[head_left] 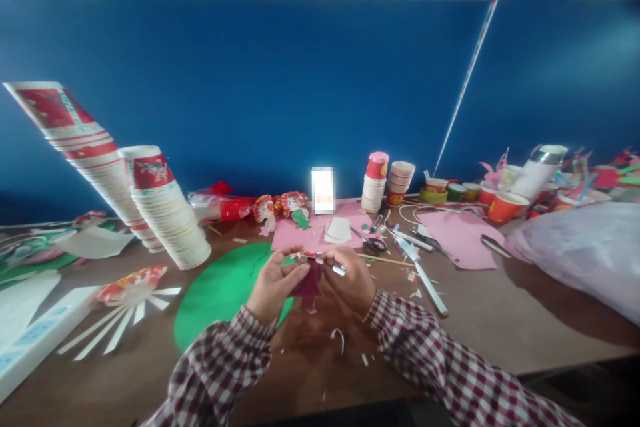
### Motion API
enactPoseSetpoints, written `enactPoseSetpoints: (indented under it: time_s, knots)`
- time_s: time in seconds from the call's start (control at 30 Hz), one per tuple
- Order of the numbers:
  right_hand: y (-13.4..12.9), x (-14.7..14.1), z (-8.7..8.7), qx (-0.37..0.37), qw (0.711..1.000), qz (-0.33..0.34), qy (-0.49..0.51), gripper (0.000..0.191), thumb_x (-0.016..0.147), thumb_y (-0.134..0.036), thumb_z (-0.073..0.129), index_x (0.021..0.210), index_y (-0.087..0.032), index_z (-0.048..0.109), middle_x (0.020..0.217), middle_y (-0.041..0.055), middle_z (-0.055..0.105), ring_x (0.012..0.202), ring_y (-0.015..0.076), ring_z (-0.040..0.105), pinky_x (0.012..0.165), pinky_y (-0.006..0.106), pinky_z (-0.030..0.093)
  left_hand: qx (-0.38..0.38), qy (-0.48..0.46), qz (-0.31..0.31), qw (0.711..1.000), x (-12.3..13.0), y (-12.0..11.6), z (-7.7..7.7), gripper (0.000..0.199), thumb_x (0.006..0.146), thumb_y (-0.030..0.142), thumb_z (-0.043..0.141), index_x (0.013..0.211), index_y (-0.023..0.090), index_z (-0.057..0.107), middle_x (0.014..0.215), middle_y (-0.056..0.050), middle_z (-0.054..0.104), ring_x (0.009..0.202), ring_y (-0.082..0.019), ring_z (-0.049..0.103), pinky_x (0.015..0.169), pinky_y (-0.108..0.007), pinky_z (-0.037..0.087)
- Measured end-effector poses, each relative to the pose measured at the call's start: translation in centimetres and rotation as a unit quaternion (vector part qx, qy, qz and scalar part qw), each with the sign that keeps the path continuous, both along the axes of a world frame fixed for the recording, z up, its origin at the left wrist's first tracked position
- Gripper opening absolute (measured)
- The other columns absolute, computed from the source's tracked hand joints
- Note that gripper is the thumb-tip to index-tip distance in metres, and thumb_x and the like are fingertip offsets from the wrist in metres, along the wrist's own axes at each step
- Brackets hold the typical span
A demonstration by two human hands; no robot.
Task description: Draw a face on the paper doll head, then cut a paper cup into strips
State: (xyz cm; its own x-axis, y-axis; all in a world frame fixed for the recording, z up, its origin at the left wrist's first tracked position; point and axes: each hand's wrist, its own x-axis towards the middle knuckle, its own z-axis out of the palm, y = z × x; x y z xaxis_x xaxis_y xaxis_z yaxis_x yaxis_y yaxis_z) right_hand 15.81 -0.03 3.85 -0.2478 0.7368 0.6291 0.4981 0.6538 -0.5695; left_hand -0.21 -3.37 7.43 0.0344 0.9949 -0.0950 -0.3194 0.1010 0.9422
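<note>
My left hand (280, 283) and my right hand (351, 280) meet over the middle of the table. Between their fingertips is a small red and white piece (310, 255), held by the left fingers and touched by the right. My right hand also pinches a small white item (339, 269), too blurred to name. Below the hands lies a dark red shape (307, 282). A green round sheet (220, 293) is partly under my left hand. Behind them, a white stack of paper pieces (338, 230) rests on a pink sheet (295, 235).
Tall paper cup stacks (173, 227) lean at the left, near a cut cup with fanned strips (131, 307). Scissors (374, 243), a white cutter-like tool (425, 280) and paper scraps lie right of centre. Cups (505, 207) and a plastic bag (585, 247) are at the right.
</note>
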Motion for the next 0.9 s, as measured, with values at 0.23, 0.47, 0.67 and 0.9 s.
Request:
enactPoseSetpoints:
  time_s: [0.23,0.47,0.67,0.9]
  knots:
    - [0.0,-0.2,-0.3,0.02,1.0,-0.016,-0.01,0.014,0.084,-0.029,0.053,0.08,-0.018,0.062,0.075,0.0037,0.064,0.075,0.0174,0.056,0.072,0.028,0.042,0.036,0.052,-0.002,0.998,-0.7,0.1,-0.1,0.068,0.064,0.031,0.074,0.122,0.015,0.043,0.06,-0.001,0.065,0.05,-0.014,0.06,0.044,-0.019,0.044]
    - [-0.2,-0.1,-0.1,0.063,0.998,-0.016,0.001,0.013,0.085,-0.027,0.051,0.081,-0.019,0.061,0.076,0.0046,0.065,0.075,0.0177,0.056,0.071,0.029,0.043,0.075,0.09,0.09,0.989,-1.7,0.5,-0.5,0.045,0.068,0.037,0.069,0.105,0.015,0.057,0.059,0.0,0.061,0.055,-0.013,0.059,0.05,-0.019,0.046]
    - [-0.7,0.2,0.4,0.065,0.998,-0.017,-0.012,0.008,0.083,-0.023,0.053,0.084,-0.019,0.06,0.075,0.0038,0.063,0.075,0.0177,0.055,0.072,0.03,0.043,0.153,0.152,0.172,0.961,-1.8,-0.6,-1.2,0.026,0.066,0.021,0.072,0.09,0.017,0.065,0.069,-0.001,0.062,0.058,-0.01,0.055,0.053,-0.016,0.044]
    - [-1.6,0.3,1.0,0.11,0.991,-0.008,-0.078,0.011,0.085,-0.02,0.049,0.084,-0.02,0.06,0.075,0.0049,0.062,0.081,0.019,0.054,0.077,0.032,0.042,0.094,0.034,0.114,0.988,-1.5,-1.6,-0.2,0.038,0.078,0.049,0.055,0.091,0.015,0.067,0.083,-0.007,0.066,0.063,-0.013,0.058,0.056,-0.021,0.047]
